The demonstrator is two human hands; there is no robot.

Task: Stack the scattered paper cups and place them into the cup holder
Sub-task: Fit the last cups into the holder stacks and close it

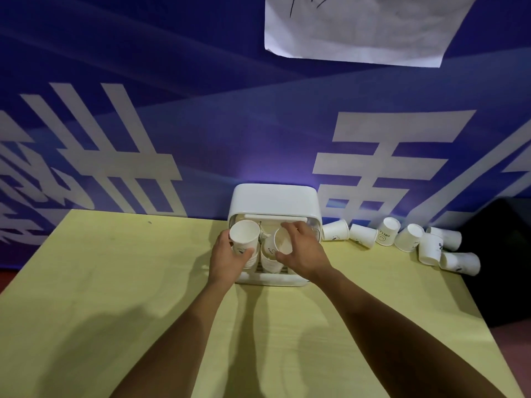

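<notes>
1. Table [115,282]: pale yellow-green top, fills the lower frame. Both bare forearms reach in from the bottom edge toward centre.
2. Cup holder [273,202]: white box with rounded corners, centre of the frame, at the table's far edge against the backdrop. Its open front faces the camera, and its low front lip shows below the hands.
3. Left hand [227,259]: at the holder's left front, fingers and thumb curled round the side of one white paper cup [244,237]. The cup is tilted, mouth toward the camera.
4. Ridged rims of nested cups show just under that cup. Cannot tell whether they sit in the hand or in the holder.
5. Right hand [304,254]: at the holder's right front, fingers over and thumb under the rim of a second cup [283,241], clamped on it. The cup is tipped, mouth toward the left.
6. The hands are near each other but not touching, each on its own cup.
7. Cup stack [270,262]: white, standing in the holder between the hands, below the second cup.
8. Loose cups [409,237]: a cluster right of the holder along the far table edge, lying on their sides or tipped, some touching.
9. Backdrop [143,110]: blue banner with large white characters.
10. Paper sheet [359,27]: white, upper right, hanging on the banner.
</notes>
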